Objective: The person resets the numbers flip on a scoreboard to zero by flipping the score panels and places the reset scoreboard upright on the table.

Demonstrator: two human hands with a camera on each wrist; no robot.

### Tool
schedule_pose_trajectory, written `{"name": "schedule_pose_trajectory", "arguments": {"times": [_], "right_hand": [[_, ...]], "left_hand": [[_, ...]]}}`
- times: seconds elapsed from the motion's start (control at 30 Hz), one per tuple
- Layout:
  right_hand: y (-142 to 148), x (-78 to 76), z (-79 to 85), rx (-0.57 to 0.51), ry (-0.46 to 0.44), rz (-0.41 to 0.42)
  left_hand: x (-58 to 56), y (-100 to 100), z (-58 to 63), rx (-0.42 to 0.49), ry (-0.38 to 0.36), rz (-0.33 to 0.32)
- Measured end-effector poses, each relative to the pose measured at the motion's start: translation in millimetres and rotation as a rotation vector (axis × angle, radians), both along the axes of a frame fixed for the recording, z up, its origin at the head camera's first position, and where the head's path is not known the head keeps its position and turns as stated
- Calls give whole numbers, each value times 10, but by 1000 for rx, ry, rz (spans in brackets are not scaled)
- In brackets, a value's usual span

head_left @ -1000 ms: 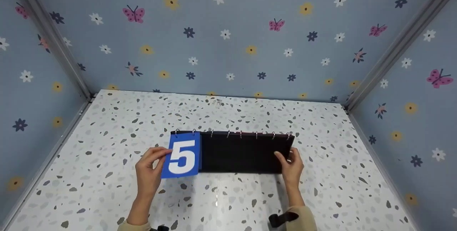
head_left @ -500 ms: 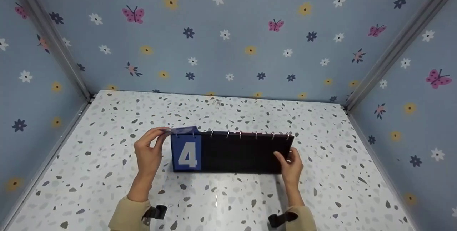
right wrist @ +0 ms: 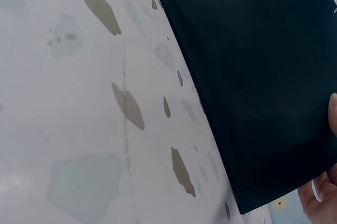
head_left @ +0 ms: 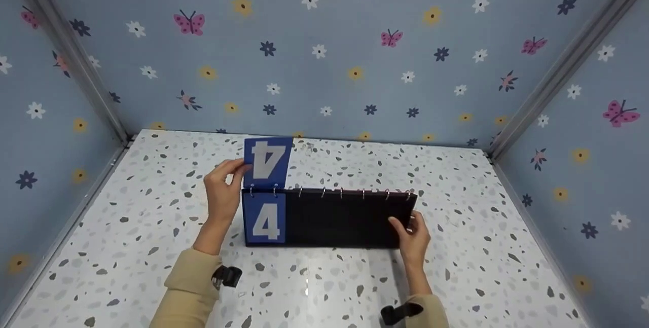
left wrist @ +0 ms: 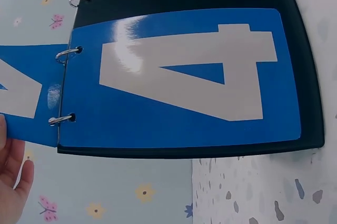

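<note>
A black flip scoreboard (head_left: pixel 339 219) stands on the table, several metal rings along its top edge. On its left end hangs a blue number card (head_left: pixel 265 218) with a white 4. Above it a second blue card (head_left: pixel 268 160) is lifted on the same rings, its face showing an upside-down 4. My left hand (head_left: pixel 221 191) pinches the left edge of this raised card; in the left wrist view the fingers (left wrist: pixel 11 176) show at its side. With thumb in front and fingers behind, my right hand (head_left: pixel 415 239) grips the scoreboard's right end, its black face filling much of the right wrist view.
The white speckled table (head_left: pixel 314 287) extends all around the scoreboard. Blue panels (head_left: pixel 324 24) with flowers and butterflies enclose it at the back and both sides. Dark straps (head_left: pixel 403 313) sit on both sleeves.
My left hand has swung the card with the 5 up and over the rings, away from me, uncovering the 4 beneath. The right hand keeps its grip in place.
</note>
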State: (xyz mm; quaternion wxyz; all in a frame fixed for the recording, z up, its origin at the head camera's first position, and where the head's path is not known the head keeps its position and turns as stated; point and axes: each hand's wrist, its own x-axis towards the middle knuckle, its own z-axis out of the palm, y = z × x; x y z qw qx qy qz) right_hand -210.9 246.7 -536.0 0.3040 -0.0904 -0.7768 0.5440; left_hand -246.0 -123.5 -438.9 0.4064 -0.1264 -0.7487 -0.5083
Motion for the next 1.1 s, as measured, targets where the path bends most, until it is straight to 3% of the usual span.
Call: {"name": "schedule_pose_trajectory", "arguments": {"times": [0.33, 0.6, 0.77, 0.9, 1.1], "right_hand": [[2, -6, -14, 10, 2, 2], [16, -12, -16, 2, 17, 14], [-55, 69, 135, 24, 48, 28], [-117, 123, 248, 40, 49, 21], [-7, 24, 35, 17, 45, 29]], "left_hand": [[-178, 31, -44, 38, -174, 71], [-251, 23, -107, 65, -374, 109], [-237, -3, -157, 25, -481, 96], [-193, -26, -168, -24, -512, 97], [-69, -50, -184, -79, -436, 118]]}}
